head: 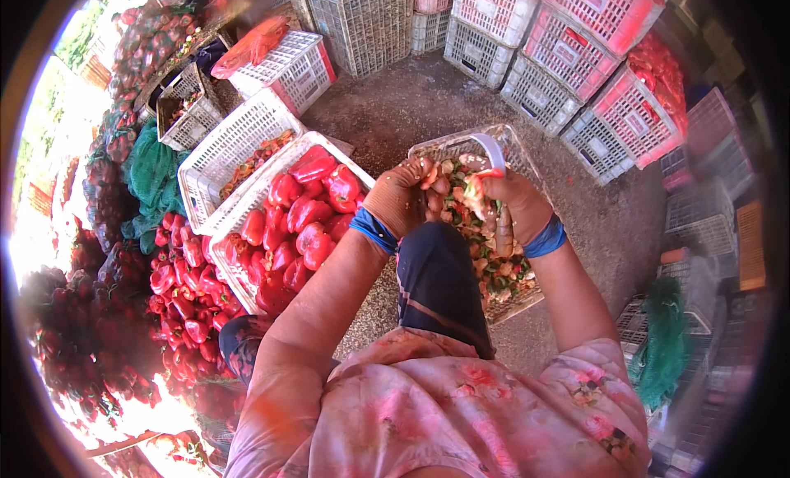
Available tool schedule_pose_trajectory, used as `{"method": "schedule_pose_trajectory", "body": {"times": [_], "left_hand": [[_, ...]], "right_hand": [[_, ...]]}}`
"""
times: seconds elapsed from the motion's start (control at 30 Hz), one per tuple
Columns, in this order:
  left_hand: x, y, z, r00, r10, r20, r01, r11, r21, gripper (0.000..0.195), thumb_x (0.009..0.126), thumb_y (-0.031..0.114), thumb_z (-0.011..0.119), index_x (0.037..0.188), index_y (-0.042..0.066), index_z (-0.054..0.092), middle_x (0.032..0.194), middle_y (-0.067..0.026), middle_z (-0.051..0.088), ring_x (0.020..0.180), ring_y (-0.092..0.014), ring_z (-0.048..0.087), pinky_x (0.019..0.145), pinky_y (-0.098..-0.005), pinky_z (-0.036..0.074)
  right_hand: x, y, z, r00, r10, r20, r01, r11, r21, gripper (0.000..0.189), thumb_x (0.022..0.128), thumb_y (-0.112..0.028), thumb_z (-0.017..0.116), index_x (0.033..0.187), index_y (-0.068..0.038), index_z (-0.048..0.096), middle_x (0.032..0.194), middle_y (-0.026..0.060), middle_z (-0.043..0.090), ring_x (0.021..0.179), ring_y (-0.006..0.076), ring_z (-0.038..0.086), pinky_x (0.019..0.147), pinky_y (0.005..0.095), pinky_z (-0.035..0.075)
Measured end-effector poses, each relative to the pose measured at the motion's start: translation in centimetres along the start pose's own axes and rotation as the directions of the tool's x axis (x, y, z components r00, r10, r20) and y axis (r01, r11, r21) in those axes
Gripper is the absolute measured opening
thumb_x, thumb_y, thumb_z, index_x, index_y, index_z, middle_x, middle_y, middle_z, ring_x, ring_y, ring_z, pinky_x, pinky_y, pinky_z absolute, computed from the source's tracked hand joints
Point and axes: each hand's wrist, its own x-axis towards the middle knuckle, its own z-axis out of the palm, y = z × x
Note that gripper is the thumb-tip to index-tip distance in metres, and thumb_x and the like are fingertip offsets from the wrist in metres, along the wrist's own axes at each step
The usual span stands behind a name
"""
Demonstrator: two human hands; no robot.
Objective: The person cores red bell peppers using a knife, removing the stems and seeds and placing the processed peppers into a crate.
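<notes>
Both my hands wear brownish work gloves with blue cuffs, over a plastic crate of pepper scraps (484,293). My left hand (395,197) is at the crate's near left edge, fingers curled. A reddish bit shows at its fingertips, but whether it is gripped is unclear. In my right hand (518,206) is a pale, seedy pepper core (474,195) with some red flesh. A curved, whitish strip (490,147), perhaps part of a tool, arches up from the same hand. To the left, a white crate (352,157) is full of red bell peppers (299,222).
Behind the pepper crate stands another white crate (213,147) with scraps in it. Loose red peppers (191,293) are heaped at left, near green netting (154,169) and filled net sacks (99,342). Stacked crates (543,70) line the far side. My knee (441,280) rises between my forearms.
</notes>
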Motion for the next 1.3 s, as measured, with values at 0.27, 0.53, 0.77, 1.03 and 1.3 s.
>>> {"method": "schedule_pose_trajectory", "body": {"times": [0.27, 0.53, 0.77, 1.03, 1.3], "left_hand": [[0.1, -1.5, 1.5, 1.0, -0.006, 0.024, -0.005, 0.9, 0.435, 0.047, 0.09, 0.048, 0.076, 0.115, 0.009, 0.064, 0.07, -0.0023, 0.06, 0.053, -0.015, 0.057, 0.044, -0.0296, 0.039], [5.5, -6.5, -3.6, 0.896, 0.335, 0.292, -0.442, 0.595, 0.671, 0.019, 0.095, 0.028, 0.068, 0.095, 0.008, 0.068, 0.059, -0.0021, 0.051, 0.046, -0.017, 0.052, 0.04, -0.033, 0.035], [4.5, -8.7, 5.1, 0.989, -0.006, -0.145, 0.07, 0.897, 0.437, 0.02, 0.097, 0.023, 0.068, 0.106, 0.006, 0.066, 0.062, 0.0, 0.054, 0.043, -0.012, 0.048, 0.038, -0.0285, 0.033], [4.0, -9.1, 5.4, 0.999, 0.047, 0.023, -0.052, 0.877, 0.478, 0.021, 0.096, 0.015, 0.073, 0.111, 0.004, 0.065, 0.07, 0.0015, 0.058, 0.051, -0.006, 0.046, 0.043, -0.0232, 0.031], [5.2, -10.6, 1.4, 0.978, -0.159, 0.134, 0.14, 0.98, 0.139, 0.02, 0.095, 0.009, 0.068, 0.115, 0.007, 0.064, 0.072, 0.0011, 0.061, 0.057, -0.007, 0.054, 0.047, -0.0238, 0.035]], "right_hand": [[0.6, 3.6, -1.4, 0.915, -0.402, -0.025, 0.338, 0.8, -0.495, 0.064, 0.103, -0.056, 0.053, 0.132, 0.0, 0.063, 0.117, 0.0094, 0.07, 0.115, 0.02, 0.063, 0.1, 0.0329, 0.049], [-0.8, 2.0, -0.9, 0.98, -0.122, -0.157, 0.082, 0.968, -0.238, 0.066, 0.096, -0.061, 0.06, 0.128, -0.003, 0.063, 0.104, 0.0078, 0.07, 0.089, 0.0156, 0.066, 0.081, 0.0317, 0.053], [-4.4, 4.6, -0.4, 0.716, -0.407, -0.567, 0.084, 0.857, -0.509, 0.033, 0.092, -0.029, 0.073, 0.115, -0.006, 0.069, 0.1, 0.015, 0.071, 0.086, 0.0279, 0.069, 0.077, 0.037, 0.054], [-5.5, 3.3, -2.7, 0.9, 0.11, -0.421, 0.038, 0.944, 0.328, 0.024, 0.098, -0.025, 0.057, 0.109, -0.005, 0.067, 0.089, 0.0078, 0.068, 0.071, 0.0176, 0.066, 0.062, 0.0315, 0.054], [-5.3, 5.2, -5.4, 0.925, 0.215, -0.313, -0.097, 0.931, 0.352, 0.027, 0.099, -0.036, 0.053, 0.098, -0.011, 0.064, 0.069, 0.0034, 0.061, 0.051, 0.015, 0.057, 0.045, 0.0294, 0.044]]}}
